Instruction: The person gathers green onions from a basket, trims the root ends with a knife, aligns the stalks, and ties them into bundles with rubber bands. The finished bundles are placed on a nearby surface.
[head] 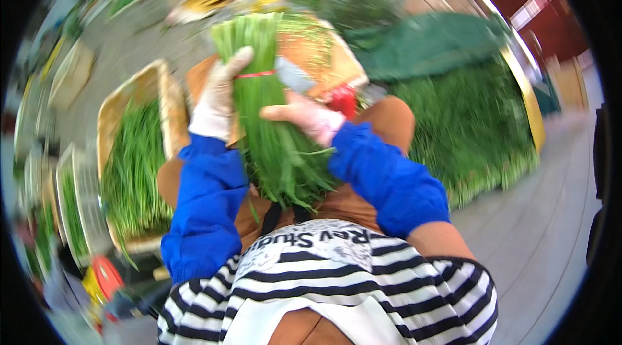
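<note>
A thick bundle of green chives (257, 97), with a red band (255, 74) around its upper part, is held upright in front of me, cut ends away from me. My left hand (218, 85), in a pale glove, grips it from the left at the band. My right hand (301, 114) lies against its right side lower down, thumb across the leaves; its fingers are hidden behind the bundle. Beside that hand is a blurred grey blade (295, 75), and whether the hand holds it I cannot tell. Beyond, an orange board (347, 60) carries scattered green trimmings.
A crate (174, 116) of chives stands at the left, with several more crates farther left. At the right a big pile of chives (471, 126) lies partly under a green cloth (432, 46). A red object (341, 100) is near my right knee. A clear bag (369, 0) of greens stands beyond.
</note>
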### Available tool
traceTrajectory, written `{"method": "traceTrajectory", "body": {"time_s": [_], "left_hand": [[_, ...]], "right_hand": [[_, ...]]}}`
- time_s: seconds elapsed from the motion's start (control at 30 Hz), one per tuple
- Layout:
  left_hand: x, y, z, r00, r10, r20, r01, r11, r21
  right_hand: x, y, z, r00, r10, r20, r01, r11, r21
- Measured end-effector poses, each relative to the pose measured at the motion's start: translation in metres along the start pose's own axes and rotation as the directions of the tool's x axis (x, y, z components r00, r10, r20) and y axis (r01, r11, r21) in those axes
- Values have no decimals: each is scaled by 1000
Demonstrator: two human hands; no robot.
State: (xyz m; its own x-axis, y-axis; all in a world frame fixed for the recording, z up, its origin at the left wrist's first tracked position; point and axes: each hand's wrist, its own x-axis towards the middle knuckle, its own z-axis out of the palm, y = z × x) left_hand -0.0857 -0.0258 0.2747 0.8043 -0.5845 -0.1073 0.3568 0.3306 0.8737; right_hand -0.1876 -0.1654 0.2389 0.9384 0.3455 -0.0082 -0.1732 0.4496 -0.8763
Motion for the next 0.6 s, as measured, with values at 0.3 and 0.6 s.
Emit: {"method": "traceTrajectory", "body": {"time_s": [0.3, 0.6], "left_hand": [[-22, -45, 67, 913, -177, 368, -119, 746, 655], [25, -67, 39, 931, -342, 131, 69, 514, 855]], "right_hand": [[-63, -43, -29, 581, -508, -635, 789, 544, 287], [-253, -23, -193, -144, -421, -895, 923, 268, -275]]}}
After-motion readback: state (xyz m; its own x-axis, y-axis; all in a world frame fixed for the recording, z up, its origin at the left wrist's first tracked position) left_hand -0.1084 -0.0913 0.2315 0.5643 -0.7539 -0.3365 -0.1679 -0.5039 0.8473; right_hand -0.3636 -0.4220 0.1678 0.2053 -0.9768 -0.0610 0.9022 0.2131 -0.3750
